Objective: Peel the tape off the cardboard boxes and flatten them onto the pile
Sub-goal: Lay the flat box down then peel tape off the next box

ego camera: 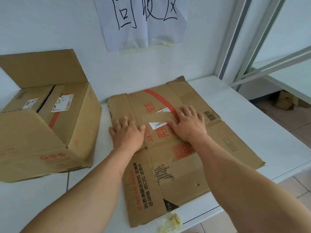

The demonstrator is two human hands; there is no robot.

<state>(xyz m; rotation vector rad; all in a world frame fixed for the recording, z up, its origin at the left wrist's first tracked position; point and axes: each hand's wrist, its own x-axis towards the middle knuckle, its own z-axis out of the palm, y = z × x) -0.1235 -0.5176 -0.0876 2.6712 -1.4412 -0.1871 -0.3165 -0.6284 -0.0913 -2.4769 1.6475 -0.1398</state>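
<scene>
At 6 o'clock, nearest the camera, a crumpled wad of yellowish clear tape [171, 223] lies on the white table [252, 125], just beside the near edge of the flattened brown cardboard box with red and black print [185, 174]; this flattened box lies flat at the centre of the table, with a torn patch of exposed corrugation in its near half; both bare forearms extend from 6 o'clock toward 12 o'clock over it; the left hand [128, 133] rests palm-down on the left part of the box, fingers straight and spread, gripping nothing; the right hand [188, 124] presses palm-down just right of a white barcode label [158, 124], fingers likewise extended and apart; at 9 o'clock an upright brown cardboard box with open flaps [50, 125] stands on the table, apart from the flattened one; at 12 o'clock a white paper sign with black handwritten characters [143, 17] hangs on the wall.
</scene>
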